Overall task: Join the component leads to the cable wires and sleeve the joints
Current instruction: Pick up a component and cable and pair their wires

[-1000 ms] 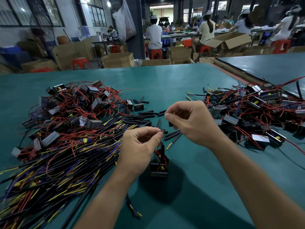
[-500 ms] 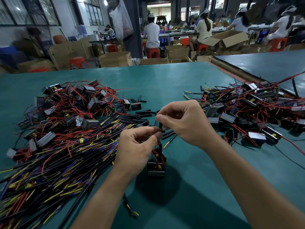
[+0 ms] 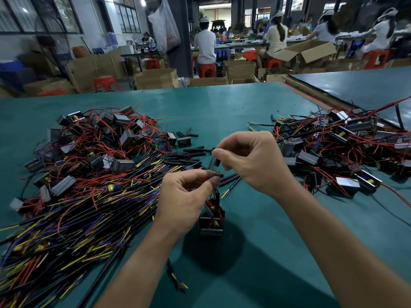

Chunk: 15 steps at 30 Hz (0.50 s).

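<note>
In the head view we see the left hand [image 3: 186,196] pinching, between thumb and forefinger, the red and black leads [image 3: 214,200] that rise from a small black box-shaped component with a metal frame [image 3: 211,225]. The component sits just below that hand, over the teal table [image 3: 222,103]; we cannot tell whether it touches the surface. The right hand [image 3: 251,161] grasps a short black sleeve tube [image 3: 215,162] at its fingertips, just above the left thumb, and a thin wire [image 3: 216,169] runs from the tube down to the left pinch. We judge the sleeve is being threaded over a joint. The fine wire could bend or miss the tube's mouth if the two pinches drift out of line, the component's weight could tug the joint apart, and a sleeve stopped short would leave metal bare. We count two hands, one held component, one held sleeve and three heaps: components with red leads [image 3: 100,141] far left, long black cables with yellow and purple cores [image 3: 77,218] nearer, and more components [image 3: 344,147] on the right. The loose black sleeve pieces [image 3: 191,152] overlap, so we count over ten but no exact number.
</note>
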Each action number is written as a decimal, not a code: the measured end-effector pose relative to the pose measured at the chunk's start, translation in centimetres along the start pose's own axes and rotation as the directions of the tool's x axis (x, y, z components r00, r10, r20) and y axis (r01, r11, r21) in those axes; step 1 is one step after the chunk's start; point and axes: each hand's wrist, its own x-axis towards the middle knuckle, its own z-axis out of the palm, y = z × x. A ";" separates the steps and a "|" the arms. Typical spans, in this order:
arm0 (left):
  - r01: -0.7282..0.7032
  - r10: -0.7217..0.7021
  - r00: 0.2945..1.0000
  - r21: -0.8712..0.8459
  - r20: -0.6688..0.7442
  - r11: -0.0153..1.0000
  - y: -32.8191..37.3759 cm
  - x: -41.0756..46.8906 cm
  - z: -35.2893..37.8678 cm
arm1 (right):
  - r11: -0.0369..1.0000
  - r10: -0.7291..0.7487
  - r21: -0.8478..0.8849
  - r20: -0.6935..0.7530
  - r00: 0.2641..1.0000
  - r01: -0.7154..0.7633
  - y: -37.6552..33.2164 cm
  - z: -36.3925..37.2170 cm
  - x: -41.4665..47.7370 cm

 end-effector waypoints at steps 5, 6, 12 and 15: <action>-0.009 0.009 1.000 0.043 -0.004 0.999 -0.2 0.0 0.0 | 0.999 0.032 -0.040 0.092 0.995 -0.029 0.2 0.0 -0.1; -0.008 0.008 1.000 0.049 -0.008 0.999 -0.2 0.0 -0.1 | 0.998 0.034 -0.050 0.105 0.994 -0.029 0.2 0.0 -0.1; 0.048 -0.048 0.999 0.002 -0.014 0.999 -0.2 0.1 0.0 | 0.995 0.050 -0.093 0.126 0.991 -0.038 0.6 -0.2 -0.1; 0.056 -0.057 0.998 -0.010 -0.010 0.998 -0.2 0.1 0.0 | 0.994 0.051 -0.107 0.130 0.990 -0.037 0.6 -0.4 -0.1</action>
